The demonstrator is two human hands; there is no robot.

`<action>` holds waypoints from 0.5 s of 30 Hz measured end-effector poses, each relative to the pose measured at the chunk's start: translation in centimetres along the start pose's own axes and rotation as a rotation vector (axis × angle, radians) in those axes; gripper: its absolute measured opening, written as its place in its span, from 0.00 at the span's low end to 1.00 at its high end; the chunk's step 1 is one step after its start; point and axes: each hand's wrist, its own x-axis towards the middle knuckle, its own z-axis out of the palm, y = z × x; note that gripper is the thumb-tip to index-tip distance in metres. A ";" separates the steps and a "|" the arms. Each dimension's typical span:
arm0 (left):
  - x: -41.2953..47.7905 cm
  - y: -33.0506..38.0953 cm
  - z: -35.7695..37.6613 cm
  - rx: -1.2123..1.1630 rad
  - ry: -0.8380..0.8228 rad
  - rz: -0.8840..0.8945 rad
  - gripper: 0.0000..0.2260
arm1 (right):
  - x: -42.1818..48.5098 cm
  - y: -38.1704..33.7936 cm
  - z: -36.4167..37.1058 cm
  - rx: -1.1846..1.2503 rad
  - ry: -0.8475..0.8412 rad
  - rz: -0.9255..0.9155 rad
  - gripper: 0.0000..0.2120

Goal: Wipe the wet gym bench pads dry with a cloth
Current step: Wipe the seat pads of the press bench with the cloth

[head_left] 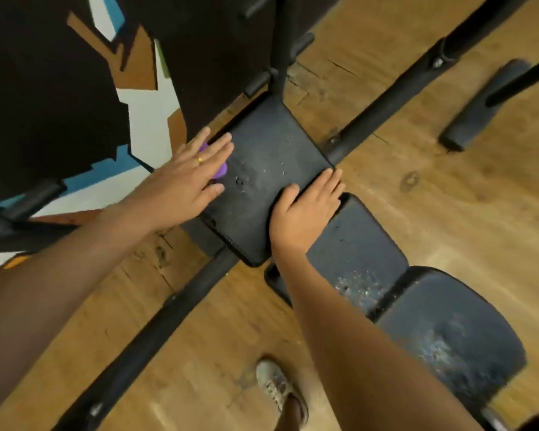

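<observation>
The purple cloth [221, 170] lies at the left edge of the upper pad [271, 150], mostly hidden under the left hand [187, 178], which presses it flat with fingers straight and spread; a gold ring [200, 160] shows on one finger. The right hand [305, 209] rests open on the same pad's near right corner, fingers extended to its edge. The pad is black, rectangular and grainy, beaded with droplets. The middle pad [358, 250] and lower pad [448, 334] carry larger wet patches. Black steel bars [156, 325] cross a worn wooden floor [417, 197].
</observation>
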 end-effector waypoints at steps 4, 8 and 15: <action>0.0 -0.6 -0.4 0.037 -0.011 0.063 0.28 | 0.0 0.3 1.0 0.012 0.036 -0.008 0.32; 1.5 -1.1 -0.9 0.065 -0.007 0.163 0.28 | 0.1 0.8 1.5 0.008 0.069 -0.030 0.32; 10.6 1.1 -2.9 -0.019 -0.009 0.210 0.26 | -0.1 0.8 1.1 0.002 0.084 -0.027 0.33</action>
